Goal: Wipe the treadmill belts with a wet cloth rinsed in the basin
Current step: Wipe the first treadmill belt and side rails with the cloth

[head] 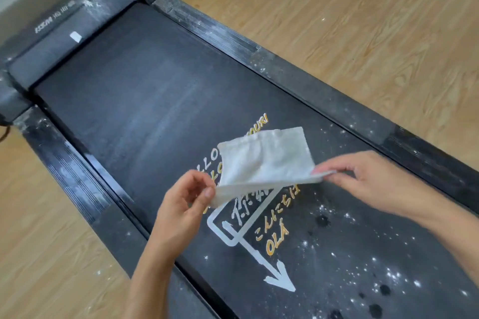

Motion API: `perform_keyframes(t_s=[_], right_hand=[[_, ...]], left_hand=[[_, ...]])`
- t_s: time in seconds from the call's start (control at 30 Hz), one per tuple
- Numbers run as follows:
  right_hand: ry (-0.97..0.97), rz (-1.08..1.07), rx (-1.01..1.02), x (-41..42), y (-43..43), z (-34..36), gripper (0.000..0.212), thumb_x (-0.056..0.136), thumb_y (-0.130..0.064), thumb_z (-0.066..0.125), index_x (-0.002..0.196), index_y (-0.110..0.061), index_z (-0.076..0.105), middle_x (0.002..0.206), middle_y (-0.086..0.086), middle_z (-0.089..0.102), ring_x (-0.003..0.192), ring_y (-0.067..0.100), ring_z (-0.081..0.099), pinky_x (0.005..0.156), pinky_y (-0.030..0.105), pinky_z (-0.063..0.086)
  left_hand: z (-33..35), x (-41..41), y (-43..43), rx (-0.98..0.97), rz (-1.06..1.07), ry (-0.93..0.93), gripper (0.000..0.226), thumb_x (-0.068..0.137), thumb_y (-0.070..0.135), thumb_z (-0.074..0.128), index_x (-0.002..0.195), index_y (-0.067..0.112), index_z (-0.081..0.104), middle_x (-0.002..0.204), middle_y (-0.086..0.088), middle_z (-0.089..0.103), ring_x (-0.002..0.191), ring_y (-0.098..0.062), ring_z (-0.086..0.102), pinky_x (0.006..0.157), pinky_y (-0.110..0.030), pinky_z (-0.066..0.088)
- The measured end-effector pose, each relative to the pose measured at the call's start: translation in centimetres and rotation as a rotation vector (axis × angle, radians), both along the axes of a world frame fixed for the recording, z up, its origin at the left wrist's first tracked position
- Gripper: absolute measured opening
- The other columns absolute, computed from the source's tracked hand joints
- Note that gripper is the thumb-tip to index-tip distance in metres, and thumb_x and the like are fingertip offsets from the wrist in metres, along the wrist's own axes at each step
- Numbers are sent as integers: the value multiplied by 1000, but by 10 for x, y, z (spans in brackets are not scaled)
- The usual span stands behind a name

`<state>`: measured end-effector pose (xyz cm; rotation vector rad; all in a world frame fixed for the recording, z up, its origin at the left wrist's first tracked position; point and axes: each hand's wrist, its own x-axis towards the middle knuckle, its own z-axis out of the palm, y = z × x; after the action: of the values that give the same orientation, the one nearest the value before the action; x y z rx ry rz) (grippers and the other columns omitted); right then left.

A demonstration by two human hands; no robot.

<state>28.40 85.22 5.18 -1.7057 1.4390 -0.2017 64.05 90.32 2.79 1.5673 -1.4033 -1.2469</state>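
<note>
Sagging white cloth (264, 160), folded, above dusty belt (145, 90).

A white cloth (264, 160) is held up by two corners, curled over, above the black belt (145, 80), which is printed with lettering and an arrow and speckled white at the near end.

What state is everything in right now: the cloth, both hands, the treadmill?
cloth: spread out, held by two corners over the belt.
left hand: pinches the cloth's left corner.
right hand: pinches the cloth's right corner.
belt: faintly streaked at the far end, with white specks and dark spots at the near end.
side rail: dusty, flecked with white.
</note>
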Motion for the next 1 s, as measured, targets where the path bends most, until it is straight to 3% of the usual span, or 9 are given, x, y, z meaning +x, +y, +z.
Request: perform_keyframes(t_s=[0.07,0.13,0.27,0.37,0.63,0.73,0.83,0.93,1.0], right_hand=[[70,58,132,-4,17,-12,22,102,-31,67,106,-50,77,92,-41,70,85,-12,66,86,18,54],[47,38,182,-7,27,-22,19,103,-30,66,104,-46,78,94,-28,75,82,-2,67,80,24,54],[-162,-235,136,-1,20,-42,9,98,-20,74,99,-28,77,87,-7,79,79,14,74,79,35,63],[-188,-366,35,11,-2,-59,7,98,-20,73,101,-26,74,87,-3,77,79,25,73,66,30,63],[-34,-318,-77,28,-40,-84,7,103,-33,66,107,-29,70,68,-6,73,59,6,70,71,32,59],[-4,-345,-119,27,-42,-87,9,103,-36,66,107,-29,68,72,-9,72,57,4,70,66,27,54],[29,-337,-148,26,-39,-90,7,102,-36,66,107,-32,64,80,-11,70,60,6,69,66,31,56],[175,-206,-292,26,-33,-89,21,100,-32,67,117,-31,54,100,-11,57,77,13,64,69,39,54],[218,-121,-388,31,-27,-82,19,100,-31,66,113,-30,52,103,-11,50,76,13,57,68,39,52]], left_hand=[[-19,8,13,165,-118,-29,8,94,23,65,101,19,67,85,-6,66,76,-22,59,77,-41,45],[-29,8,20,243,-163,-41,8,96,22,66,102,18,67,84,-5,66,74,-27,59,77,-43,46],[-36,-11,8,92,-20,-220,16,102,9,62,98,24,65,75,3,63,63,-11,53,62,-23,41],[-40,-21,-9,-20,113,-295,19,102,10,61,95,28,63,72,12,59,62,-9,52,58,-15,40],[-64,-22,-55,-150,163,-426,15,103,17,60,100,30,67,98,17,65,87,-6,60,74,-27,47],[-74,-23,-55,-186,187,-430,14,103,17,61,102,29,68,102,15,63,90,-7,61,79,-35,52],[-78,-28,-42,-252,234,-559,12,98,14,67,105,24,68,111,10,54,98,-14,59,80,-39,54],[-74,-31,-21,-293,-2,-552,15,91,10,72,93,22,66,101,11,53,91,-14,58,77,-38,52],[-71,-24,-6,-252,-229,-502,15,87,17,77,90,27,66,99,16,57,94,-10,60,83,-37,50]])
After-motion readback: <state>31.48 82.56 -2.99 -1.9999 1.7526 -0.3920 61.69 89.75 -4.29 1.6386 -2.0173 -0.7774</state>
